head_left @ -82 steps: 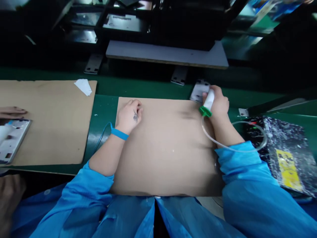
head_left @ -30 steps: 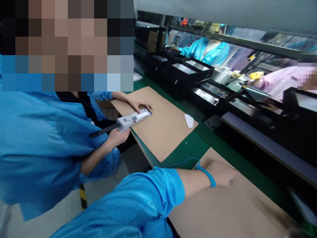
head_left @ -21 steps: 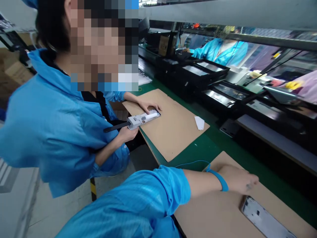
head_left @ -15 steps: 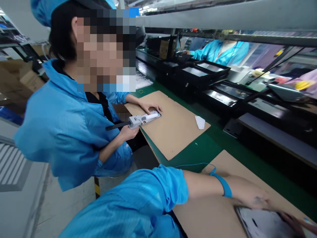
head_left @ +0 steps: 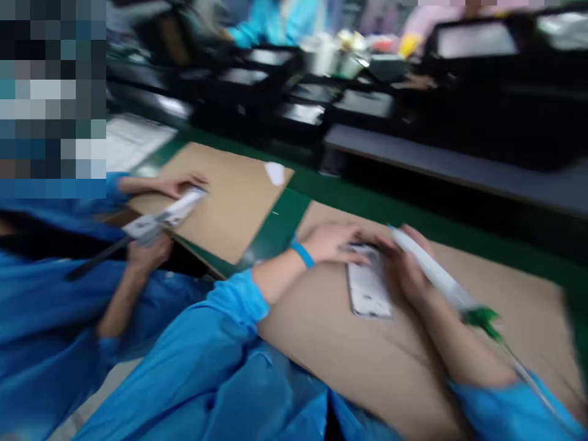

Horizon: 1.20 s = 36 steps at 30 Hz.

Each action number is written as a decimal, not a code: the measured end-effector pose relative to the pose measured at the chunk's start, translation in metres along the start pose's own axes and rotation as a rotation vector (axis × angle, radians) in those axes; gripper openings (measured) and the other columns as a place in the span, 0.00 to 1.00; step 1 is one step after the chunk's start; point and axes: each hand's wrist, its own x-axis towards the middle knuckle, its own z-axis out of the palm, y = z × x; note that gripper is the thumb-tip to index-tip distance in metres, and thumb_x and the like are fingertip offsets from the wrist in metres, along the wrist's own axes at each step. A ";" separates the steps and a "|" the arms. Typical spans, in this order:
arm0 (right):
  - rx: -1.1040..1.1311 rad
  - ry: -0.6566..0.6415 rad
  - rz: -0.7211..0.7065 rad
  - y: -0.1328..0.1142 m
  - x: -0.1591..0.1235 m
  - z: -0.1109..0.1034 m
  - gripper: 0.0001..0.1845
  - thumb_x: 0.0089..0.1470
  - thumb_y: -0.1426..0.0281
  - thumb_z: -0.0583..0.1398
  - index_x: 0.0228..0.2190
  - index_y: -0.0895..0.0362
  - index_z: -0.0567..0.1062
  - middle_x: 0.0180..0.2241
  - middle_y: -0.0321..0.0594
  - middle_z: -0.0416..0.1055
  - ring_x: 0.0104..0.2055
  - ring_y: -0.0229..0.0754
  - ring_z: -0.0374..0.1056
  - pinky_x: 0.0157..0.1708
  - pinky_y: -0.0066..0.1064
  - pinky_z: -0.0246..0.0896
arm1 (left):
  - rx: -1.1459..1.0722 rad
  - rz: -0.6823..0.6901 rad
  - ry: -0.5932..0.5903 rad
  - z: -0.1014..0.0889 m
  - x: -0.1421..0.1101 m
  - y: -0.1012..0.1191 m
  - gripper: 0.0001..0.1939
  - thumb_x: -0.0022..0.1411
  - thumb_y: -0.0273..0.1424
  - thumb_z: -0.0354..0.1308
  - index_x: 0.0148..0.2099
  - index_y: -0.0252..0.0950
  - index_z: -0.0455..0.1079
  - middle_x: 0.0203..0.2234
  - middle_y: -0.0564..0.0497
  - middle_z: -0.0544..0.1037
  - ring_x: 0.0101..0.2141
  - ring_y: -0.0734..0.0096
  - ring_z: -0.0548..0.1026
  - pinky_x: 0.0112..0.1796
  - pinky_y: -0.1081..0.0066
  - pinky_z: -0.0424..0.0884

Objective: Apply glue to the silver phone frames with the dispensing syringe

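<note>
A thin phone-shaped panel [head_left: 371, 285], pale with small dark marks, lies flat on a sheet of brown cardboard [head_left: 331, 343]. My left hand [head_left: 333, 242], with a blue band at its wrist, grips the panel's far end, thumb on its face. My right hand [head_left: 411, 266] is closed around a white dispensing syringe [head_left: 434, 266] at the panel's right side. The syringe slants, its rear end fitted with a green connector [head_left: 482, 320] and a thin tube [head_left: 528, 380]. Motion blurs both hands, and I cannot tell whether the syringe's tip touches the panel.
To the left, a co-worker's hands [head_left: 151, 248] hold a light-coloured tool over a part on another cardboard sheet [head_left: 229, 208]. A white scrap [head_left: 275, 173] lies on that sheet. Beyond the green bench top [head_left: 261, 236] stand a grey shelf [head_left: 413, 156] and black trays [head_left: 257, 79].
My view has swung to the right and down. The phone-shaped panel now shows whole, and my right hand with the syringe has come into view. The co-worker still holds the tool.
</note>
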 end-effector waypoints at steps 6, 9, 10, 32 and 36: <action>0.335 0.306 0.013 0.015 0.010 -0.019 0.37 0.63 0.30 0.63 0.52 0.46 0.81 0.29 0.35 0.78 0.29 0.47 0.78 0.31 0.39 0.80 | -0.057 0.082 0.011 0.003 0.024 -0.030 0.35 0.64 0.55 0.76 0.59 0.32 0.80 0.53 0.41 0.81 0.51 0.55 0.82 0.53 0.62 0.76; 0.262 0.147 0.091 0.012 -0.003 -0.027 0.31 0.60 0.35 0.71 0.47 0.47 0.83 0.30 0.37 0.79 0.26 0.44 0.76 0.23 0.35 0.72 | -0.064 0.108 -0.001 0.002 0.022 -0.031 0.35 0.63 0.57 0.76 0.60 0.35 0.81 0.52 0.43 0.82 0.51 0.57 0.82 0.53 0.62 0.76; 0.273 0.098 0.122 0.011 -0.005 -0.028 0.31 0.59 0.36 0.72 0.47 0.47 0.83 0.30 0.37 0.80 0.26 0.44 0.76 0.23 0.34 0.72 | -0.057 0.114 -0.014 0.001 0.021 -0.031 0.35 0.63 0.57 0.75 0.60 0.36 0.82 0.51 0.43 0.82 0.51 0.57 0.82 0.53 0.62 0.76; -0.115 0.057 0.049 0.004 -0.021 -0.021 0.31 0.57 0.36 0.74 0.40 0.49 0.82 0.36 0.41 0.84 0.35 0.50 0.81 0.35 0.41 0.81 | -0.085 0.240 -0.083 0.011 0.022 -0.021 0.37 0.63 0.62 0.70 0.57 0.35 0.83 0.47 0.46 0.81 0.48 0.54 0.81 0.50 0.60 0.73; -0.118 0.057 0.043 0.004 -0.022 -0.020 0.28 0.59 0.39 0.75 0.40 0.49 0.82 0.36 0.42 0.84 0.35 0.48 0.81 0.35 0.39 0.81 | -0.088 0.223 -0.087 0.012 0.021 -0.021 0.35 0.64 0.59 0.71 0.58 0.36 0.83 0.49 0.46 0.80 0.49 0.54 0.81 0.52 0.59 0.73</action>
